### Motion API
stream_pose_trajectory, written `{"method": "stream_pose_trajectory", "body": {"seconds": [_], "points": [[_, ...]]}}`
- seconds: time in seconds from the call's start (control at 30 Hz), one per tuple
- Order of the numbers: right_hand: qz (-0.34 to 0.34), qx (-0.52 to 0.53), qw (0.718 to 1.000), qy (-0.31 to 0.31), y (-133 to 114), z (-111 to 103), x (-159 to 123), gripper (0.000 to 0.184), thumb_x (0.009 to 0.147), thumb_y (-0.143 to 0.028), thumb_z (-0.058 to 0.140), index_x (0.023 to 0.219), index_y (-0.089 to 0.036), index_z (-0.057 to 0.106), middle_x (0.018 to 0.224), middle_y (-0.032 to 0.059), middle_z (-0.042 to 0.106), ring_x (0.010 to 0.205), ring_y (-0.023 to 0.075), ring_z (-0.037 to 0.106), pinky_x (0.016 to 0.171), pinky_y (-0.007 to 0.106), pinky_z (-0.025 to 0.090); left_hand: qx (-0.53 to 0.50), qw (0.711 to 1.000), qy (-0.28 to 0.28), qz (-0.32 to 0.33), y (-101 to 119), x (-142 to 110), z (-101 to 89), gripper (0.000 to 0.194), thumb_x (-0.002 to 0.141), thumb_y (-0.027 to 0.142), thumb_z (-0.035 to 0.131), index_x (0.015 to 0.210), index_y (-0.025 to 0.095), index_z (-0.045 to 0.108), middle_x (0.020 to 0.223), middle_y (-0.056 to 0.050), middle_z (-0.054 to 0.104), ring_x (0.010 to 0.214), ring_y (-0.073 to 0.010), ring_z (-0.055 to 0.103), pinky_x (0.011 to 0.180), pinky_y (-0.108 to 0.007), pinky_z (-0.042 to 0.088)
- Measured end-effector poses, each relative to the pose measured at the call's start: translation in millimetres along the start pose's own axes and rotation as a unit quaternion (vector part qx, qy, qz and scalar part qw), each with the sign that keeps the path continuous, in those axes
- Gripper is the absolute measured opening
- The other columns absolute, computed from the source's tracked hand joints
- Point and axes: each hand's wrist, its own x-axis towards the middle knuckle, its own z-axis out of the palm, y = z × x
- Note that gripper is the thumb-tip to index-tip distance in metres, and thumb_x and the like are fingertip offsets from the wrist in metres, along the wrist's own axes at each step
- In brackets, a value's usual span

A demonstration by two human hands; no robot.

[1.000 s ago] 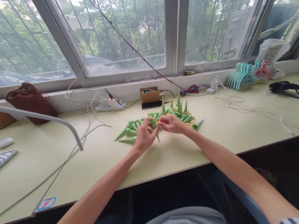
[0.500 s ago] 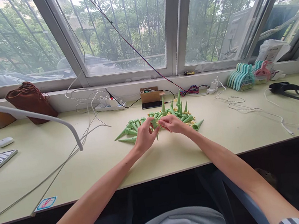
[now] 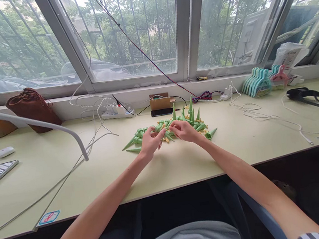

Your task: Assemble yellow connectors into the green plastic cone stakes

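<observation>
A heap of green cone-shaped plastic spikes point(image 3: 191, 120) mixed with small yellow parts lies on the pale green desk point(image 3: 66, 176), just past my hands. My left hand point(image 3: 150, 141) is closed, its fingers pinched on one green spike point(image 3: 167, 135) that points down and to the right. My right hand point(image 3: 185, 131) is also closed and meets the left hand at that same spike; a small yellow piece seems to sit under its fingertips, too small to make out. Both hands rest low over the near edge of the heap.
A white lamp arm point(image 3: 29, 124) crosses the left. White cables point(image 3: 97, 120), a power strip point(image 3: 117, 111), a small box point(image 3: 160, 102) and phone sit by the window. A brown pouch point(image 3: 31, 107), a mouse point(image 3: 4, 152), teal hangers point(image 3: 256, 80) and a black headset point(image 3: 316, 97) flank the desk.
The green spike in my hands has swung from pointing straight down to lying slanted, and my left hand has shifted slightly left and up. The heap has stayed in place.
</observation>
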Motion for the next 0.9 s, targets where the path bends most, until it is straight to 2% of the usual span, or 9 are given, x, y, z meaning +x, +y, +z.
{"method": "stream_pose_trajectory", "body": {"seconds": [0.1, 0.2, 0.3, 0.4, 0.57, 0.67, 0.9], "points": [[-0.024, 0.002, 1.000, -0.011, 1.4, -0.1, -1.2, 0.027, 0.086, -0.043, 0.062, 0.098, -0.019, 0.058, 0.057, -0.0060, 0.049, 0.050, 0.0110, 0.044, 0.053, 0.024, 0.038, -0.056, 0.998, 0.025, -0.032, 2.1, 3.3, -2.2, 0.053, 0.067, 0.053, 0.082, 0.083, 0.020, 0.044, 0.066, 0.001, 0.065, 0.034, -0.0038, 0.040, 0.035, -0.021, 0.033], [-0.043, 0.018, 0.998, -0.038, 2.5, 1.2, -2.6, 0.041, 0.081, -0.041, 0.071, 0.113, -0.020, 0.055, 0.068, -0.0053, 0.054, 0.052, 0.0097, 0.047, 0.053, 0.024, 0.039, -0.084, 0.995, 0.027, -0.043, 0.9, 4.7, -2.0, 0.053, 0.068, 0.053, 0.082, 0.081, 0.019, 0.044, 0.064, 0.000, 0.066, 0.032, -0.0035, 0.040, 0.036, -0.021, 0.033], [-0.052, 0.018, 0.997, -0.047, 3.3, 4.2, -3.4, 0.047, 0.080, -0.043, 0.073, 0.117, -0.021, 0.054, 0.075, -0.0045, 0.055, 0.049, 0.0075, 0.044, 0.051, 0.023, 0.038, -0.092, 0.995, 0.017, -0.045, -1.8, 4.2, -0.2, 0.052, 0.069, 0.055, 0.080, 0.080, 0.018, 0.047, 0.062, -0.001, 0.066, 0.032, -0.0039, 0.040, 0.035, -0.021, 0.033], [-0.059, 0.021, 0.998, -0.030, 4.3, 7.5, -3.1, 0.041, 0.083, -0.046, 0.069, 0.113, -0.021, 0.057, 0.076, -0.0027, 0.057, 0.052, 0.0091, 0.049, 0.053, 0.025, 0.042, -0.090, 0.995, -0.007, -0.043, -3.1, 3.0, 0.9, 0.052, 0.070, 0.058, 0.079, 0.078, 0.017, 0.048, 0.059, -0.001, 0.065, 0.033, -0.0053, 0.042, 0.035, -0.021, 0.034], [-0.049, 0.030, 0.998, 0.033, 3.9, 8.4, -1.9, 0.037, 0.085, -0.053, 0.065, 0.101, -0.020, 0.064, 0.080, 0.0032, 0.064, 0.064, 0.0146, 0.059, 0.057, 0.027, 0.047, -0.069, 0.995, -0.053, -0.041, -2.5, 1.6, -0.2, 0.052, 0.071, 0.060, 0.077, 0.081, 0.017, 0.049, 0.064, -0.004, 0.068, 0.036, -0.0060, 0.046, 0.037, -0.021, 0.035], [-0.038, 0.042, 0.997, 0.056, 1.9, 6.2, -1.9, 0.036, 0.086, -0.053, 0.064, 0.094, -0.019, 0.065, 0.083, 0.0040, 0.065, 0.061, 0.0133, 0.058, 0.055, 0.026, 0.046, -0.049, 0.996, -0.068, -0.037, -3.3, 1.8, -0.2, 0.051, 0.073, 0.060, 0.075, 0.083, 0.017, 0.050, 0.063, -0.003, 0.067, 0.034, -0.0057, 0.044, 0.036, -0.021, 0.034], [-0.016, 0.094, 0.993, 0.075, -4.1, 3.1, -2.4, 0.034, 0.081, -0.051, 0.070, 0.086, -0.018, 0.065, 0.071, 0.0023, 0.063, 0.056, 0.0130, 0.057, 0.049, 0.024, 0.043, -0.015, 0.996, -0.081, -0.033, -4.2, 1.7, 0.5, 0.049, 0.076, 0.060, 0.072, 0.085, 0.016, 0.052, 0.059, 0.000, 0.064, 0.033, -0.0045, 0.040, 0.035, -0.020, 0.032]]}}
